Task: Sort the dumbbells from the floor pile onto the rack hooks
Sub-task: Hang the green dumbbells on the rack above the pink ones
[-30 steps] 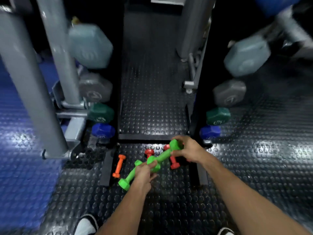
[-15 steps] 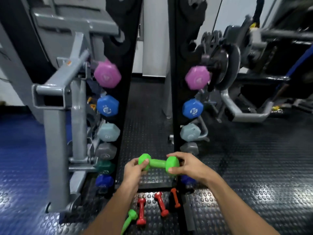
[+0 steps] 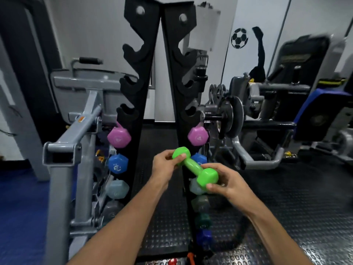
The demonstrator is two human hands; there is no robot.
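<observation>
Green dumbbell (image 3: 194, 167) sits in the air between both hands, tilted so that its far head is up and left and its near head is lower and to the right, in front of the black rack (image 3: 142, 77). The left hand (image 3: 164, 165) pinches the upper head with curled fingers and thumb; the right hand (image 3: 226, 181) wraps round the lower head from below and the side. The rack is two upright black posts with hook notches cut into their outer edges; the upper notches carry nothing. Lower down, a pink dumbbell (image 3: 118, 137) hangs across the posts, then a blue dumbbell (image 3: 117, 164) under it, a pale blue-grey one (image 3: 116, 189) below that, and darker ones further down, partly hidden by the arms. On the studded black floor (image 3: 286, 217) at the bottom edge, a red dumbbell (image 3: 172, 262) and an orange one (image 3: 191, 258) just show. Grey gym machines (image 3: 80, 119) stand to either side.
</observation>
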